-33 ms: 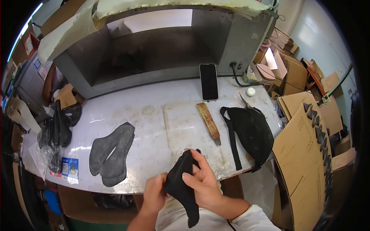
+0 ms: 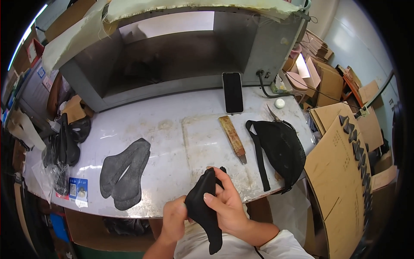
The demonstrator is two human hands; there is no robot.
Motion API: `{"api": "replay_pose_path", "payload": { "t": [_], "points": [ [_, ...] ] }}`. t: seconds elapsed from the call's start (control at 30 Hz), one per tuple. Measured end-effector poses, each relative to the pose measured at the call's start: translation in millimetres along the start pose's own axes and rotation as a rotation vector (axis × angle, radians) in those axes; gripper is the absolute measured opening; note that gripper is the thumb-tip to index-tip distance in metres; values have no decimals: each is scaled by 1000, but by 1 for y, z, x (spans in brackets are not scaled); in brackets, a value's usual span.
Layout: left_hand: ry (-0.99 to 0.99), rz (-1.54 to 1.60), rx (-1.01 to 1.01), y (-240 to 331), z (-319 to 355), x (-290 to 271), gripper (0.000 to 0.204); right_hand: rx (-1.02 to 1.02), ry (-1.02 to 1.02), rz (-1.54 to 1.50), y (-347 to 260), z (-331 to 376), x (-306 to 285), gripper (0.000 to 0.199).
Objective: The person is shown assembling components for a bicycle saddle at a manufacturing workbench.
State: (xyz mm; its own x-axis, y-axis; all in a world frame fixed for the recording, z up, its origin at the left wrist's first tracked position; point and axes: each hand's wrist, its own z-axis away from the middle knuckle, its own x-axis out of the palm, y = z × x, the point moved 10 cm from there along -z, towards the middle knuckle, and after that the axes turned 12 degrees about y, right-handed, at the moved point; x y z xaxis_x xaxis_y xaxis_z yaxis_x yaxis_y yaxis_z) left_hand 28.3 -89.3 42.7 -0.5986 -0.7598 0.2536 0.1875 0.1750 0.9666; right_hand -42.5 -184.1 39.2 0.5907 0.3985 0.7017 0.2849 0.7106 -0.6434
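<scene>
A black, soft-looking piece, shaped somewhat like a bicycle saddle cover, hangs between my hands at the table's front edge. Its narrow lower end points down toward my lap. My right hand grips its upper right part, thumb on the near face and fingers curled behind. On its left edge my left hand is closed, the fingertips partly hidden behind the piece. Left of my hands, grey saddle-shaped pieces with a long slot lie stacked on the table.
A worn, wide-bladed hand tool, a phone, scissors and a black strapped bag lie to the right. At the back stands a grey metal box. Black parts in plastic sit far left; cardboard leans right.
My left hand has shifted very slightly down at the black piece's left edge. My right hand keeps its hold.
</scene>
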Motion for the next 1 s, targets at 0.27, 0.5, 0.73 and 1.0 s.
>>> {"api": "replay_pose_path", "payload": {
  "t": [0.27,0.5,0.73,1.0],
  "points": [
    [92,205,-108,-12,-11,8,15,85,115,-134,-1,-5,-1,60],
    [10,151,-23,0,-6,27,34,130,175,-140,4,-14,-10,52],
    [49,-424,284,5,-10,0,30,160,168,-122,-1,-9,-8,39],
    [62,172,-482,-77,12,5,35,173,-537,-609,-49,-4,7,75]
  ]
}}
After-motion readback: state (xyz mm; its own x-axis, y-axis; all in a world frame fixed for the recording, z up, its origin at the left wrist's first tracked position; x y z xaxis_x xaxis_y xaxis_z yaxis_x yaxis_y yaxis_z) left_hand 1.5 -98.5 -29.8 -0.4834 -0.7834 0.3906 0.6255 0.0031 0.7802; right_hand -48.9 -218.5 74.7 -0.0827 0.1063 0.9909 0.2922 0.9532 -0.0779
